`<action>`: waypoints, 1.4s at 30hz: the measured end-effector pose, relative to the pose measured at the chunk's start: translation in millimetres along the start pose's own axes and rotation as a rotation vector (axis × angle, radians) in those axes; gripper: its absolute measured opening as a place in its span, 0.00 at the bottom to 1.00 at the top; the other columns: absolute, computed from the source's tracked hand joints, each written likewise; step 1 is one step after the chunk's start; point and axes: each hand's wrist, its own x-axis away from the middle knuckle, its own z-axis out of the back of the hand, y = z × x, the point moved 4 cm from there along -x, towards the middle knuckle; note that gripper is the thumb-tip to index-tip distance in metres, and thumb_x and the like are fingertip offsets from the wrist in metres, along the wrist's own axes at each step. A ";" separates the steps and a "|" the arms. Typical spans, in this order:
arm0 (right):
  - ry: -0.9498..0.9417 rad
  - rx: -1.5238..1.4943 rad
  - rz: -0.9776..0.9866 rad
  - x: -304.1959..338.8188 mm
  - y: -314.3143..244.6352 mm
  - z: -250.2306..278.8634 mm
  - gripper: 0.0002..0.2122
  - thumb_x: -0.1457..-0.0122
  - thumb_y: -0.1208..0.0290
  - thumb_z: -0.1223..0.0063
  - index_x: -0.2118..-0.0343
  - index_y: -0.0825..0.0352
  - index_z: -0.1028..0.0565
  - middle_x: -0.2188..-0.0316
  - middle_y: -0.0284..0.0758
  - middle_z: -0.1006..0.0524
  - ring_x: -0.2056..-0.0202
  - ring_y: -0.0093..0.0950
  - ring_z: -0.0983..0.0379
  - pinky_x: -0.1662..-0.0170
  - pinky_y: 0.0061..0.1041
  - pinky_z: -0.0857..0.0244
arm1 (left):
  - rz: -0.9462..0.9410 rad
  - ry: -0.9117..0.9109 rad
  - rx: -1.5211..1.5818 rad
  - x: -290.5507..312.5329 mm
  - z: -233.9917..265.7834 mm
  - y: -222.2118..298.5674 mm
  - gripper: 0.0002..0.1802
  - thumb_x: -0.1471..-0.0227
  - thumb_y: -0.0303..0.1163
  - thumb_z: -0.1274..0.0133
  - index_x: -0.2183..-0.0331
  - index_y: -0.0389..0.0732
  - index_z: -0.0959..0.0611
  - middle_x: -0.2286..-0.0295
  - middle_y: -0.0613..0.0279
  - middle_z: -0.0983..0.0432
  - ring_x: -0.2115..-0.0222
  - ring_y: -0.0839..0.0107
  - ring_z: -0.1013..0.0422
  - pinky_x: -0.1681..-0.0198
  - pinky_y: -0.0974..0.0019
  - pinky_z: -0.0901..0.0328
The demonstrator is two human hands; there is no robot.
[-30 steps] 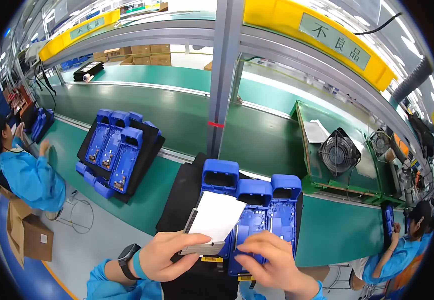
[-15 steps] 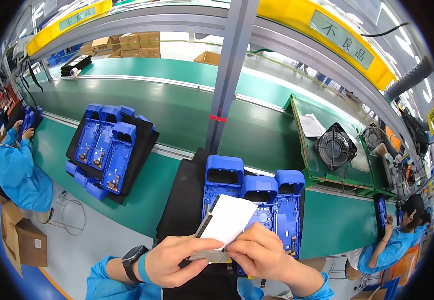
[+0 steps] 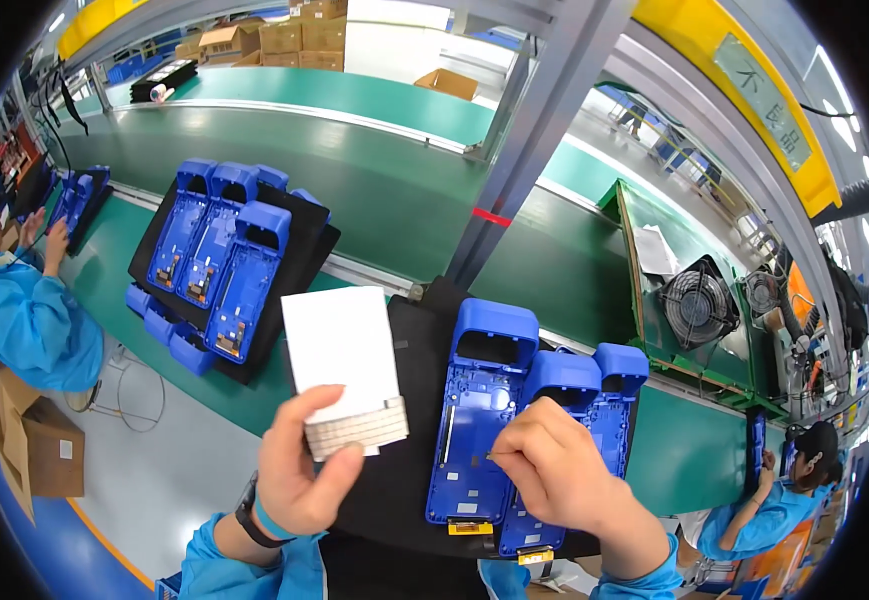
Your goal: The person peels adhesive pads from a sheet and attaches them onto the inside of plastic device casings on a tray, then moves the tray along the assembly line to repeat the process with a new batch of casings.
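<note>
My left hand [image 3: 299, 475] grips a stack of white sheets [image 3: 339, 340] between thumb and fingers. A band of small pale stickers [image 3: 359, 428] runs along the lower end of the stack. Over the front blue plastic housing [image 3: 469, 440], my right hand [image 3: 559, 470] is closed in a pinch, its fingertips at the housing's right side. Something tiny shows at the fingertips, too small to name. That housing lies open side up with a yellow tab at its near end. A second blue housing [image 3: 564, 378] and a third [image 3: 622, 372] lie beside it, partly behind my right hand.
Black foam [image 3: 394, 500] lies under the housings. To the left, more blue housings [image 3: 244, 310] are stacked on dark padding. A metal upright [image 3: 529, 160] rises ahead, and a round fan [image 3: 699, 303] stands at right. Co-workers sit at the far left and right.
My hands have come apart. The left one has carried the sheets leftward and up, while the right has moved over the front housing in a pinch. The whole view has shifted and tilted.
</note>
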 end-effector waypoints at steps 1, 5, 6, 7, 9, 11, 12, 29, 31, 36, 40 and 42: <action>-0.085 -0.016 -0.028 -0.6 6.0 -4.5 0.08 0.50 0.83 0.41 0.68 0.67 0.27 0.71 0.36 0.26 0.69 0.36 0.30 0.67 0.30 0.34 | 0.011 -0.009 0.040 2.7 6.0 -3.0 0.27 0.46 0.21 0.49 0.45 0.32 0.35 0.53 0.51 0.28 0.52 0.67 0.30 0.48 0.66 0.36; -0.299 0.010 -0.043 -4.7 6.2 -26.0 0.07 0.50 0.80 0.40 0.69 0.68 0.25 0.69 0.36 0.28 0.68 0.36 0.31 0.65 0.30 0.34 | 0.021 -0.055 0.048 12.1 15.9 -14.8 0.26 0.46 0.23 0.48 0.45 0.33 0.34 0.52 0.50 0.29 0.51 0.68 0.31 0.49 0.67 0.36; -0.313 0.003 -0.049 -5.7 5.6 -28.4 0.07 0.50 0.80 0.40 0.69 0.68 0.25 0.69 0.36 0.28 0.68 0.36 0.31 0.65 0.30 0.34 | 0.035 -0.047 0.054 14.3 16.3 -15.4 0.26 0.46 0.23 0.48 0.45 0.33 0.34 0.52 0.50 0.29 0.51 0.68 0.31 0.49 0.67 0.36; -0.341 0.006 -0.044 -6.1 4.8 -31.3 0.07 0.50 0.80 0.40 0.69 0.68 0.25 0.70 0.36 0.28 0.68 0.36 0.31 0.64 0.30 0.34 | 0.053 -0.039 0.085 16.4 16.1 -15.9 0.26 0.46 0.23 0.48 0.45 0.32 0.34 0.53 0.50 0.29 0.52 0.68 0.30 0.49 0.67 0.36; -0.381 0.010 -0.040 -6.3 4.4 -35.5 0.06 0.51 0.80 0.40 0.69 0.67 0.25 0.70 0.36 0.29 0.67 0.36 0.32 0.62 0.29 0.35 | 0.083 -0.025 0.116 19.8 17.4 -17.6 0.26 0.46 0.23 0.48 0.45 0.32 0.34 0.53 0.50 0.28 0.52 0.68 0.30 0.49 0.67 0.35; -0.390 0.013 -0.050 -7.2 4.3 -35.9 0.07 0.51 0.80 0.40 0.69 0.67 0.25 0.71 0.36 0.29 0.68 0.36 0.33 0.62 0.29 0.35 | 0.034 -0.115 0.054 20.0 15.5 -16.6 0.27 0.46 0.22 0.48 0.45 0.32 0.34 0.54 0.49 0.27 0.53 0.67 0.28 0.50 0.66 0.34; -0.387 0.024 -0.056 -7.6 4.7 -36.0 0.07 0.52 0.80 0.40 0.69 0.67 0.25 0.71 0.36 0.29 0.68 0.36 0.33 0.62 0.29 0.35 | 0.043 -0.109 0.057 20.7 14.9 -17.1 0.27 0.46 0.22 0.48 0.45 0.32 0.34 0.54 0.49 0.27 0.53 0.67 0.28 0.50 0.66 0.34; -0.417 0.070 -0.111 -10.2 1.8 -41.3 0.06 0.52 0.80 0.39 0.70 0.68 0.24 0.71 0.37 0.29 0.68 0.36 0.33 0.63 0.29 0.36 | 0.023 -0.131 0.027 22.1 13.5 -22.1 0.27 0.47 0.23 0.46 0.46 0.31 0.33 0.56 0.48 0.25 0.56 0.65 0.25 0.53 0.67 0.32; -0.413 0.080 -0.122 -9.2 -0.1 -40.1 0.06 0.52 0.79 0.39 0.71 0.69 0.24 0.71 0.37 0.29 0.68 0.35 0.33 0.63 0.29 0.35 | 0.029 -0.128 0.044 22.7 11.6 -21.2 0.28 0.48 0.23 0.46 0.46 0.31 0.33 0.56 0.47 0.25 0.56 0.64 0.25 0.53 0.67 0.32; -0.363 0.073 -0.139 -5.8 0.1 -38.7 0.07 0.53 0.79 0.37 0.71 0.69 0.23 0.71 0.37 0.29 0.68 0.35 0.32 0.63 0.29 0.35 | 0.010 -0.147 0.031 21.1 12.7 -23.1 0.28 0.48 0.23 0.46 0.46 0.31 0.33 0.56 0.46 0.25 0.57 0.63 0.24 0.54 0.67 0.32; -0.326 0.108 -0.130 -2.2 0.3 -39.8 0.07 0.54 0.79 0.36 0.71 0.68 0.23 0.70 0.37 0.29 0.67 0.35 0.32 0.63 0.29 0.35 | 0.007 -0.160 0.025 20.0 12.4 -23.9 0.28 0.49 0.22 0.46 0.46 0.31 0.33 0.56 0.46 0.25 0.57 0.63 0.24 0.54 0.67 0.31; -0.299 0.103 -0.134 -0.1 -1.0 -37.1 0.07 0.54 0.79 0.36 0.71 0.68 0.24 0.70 0.37 0.30 0.67 0.36 0.33 0.63 0.30 0.36 | -0.002 -0.171 0.018 19.4 11.2 -22.2 0.28 0.49 0.22 0.46 0.46 0.31 0.33 0.56 0.46 0.25 0.57 0.63 0.24 0.54 0.67 0.31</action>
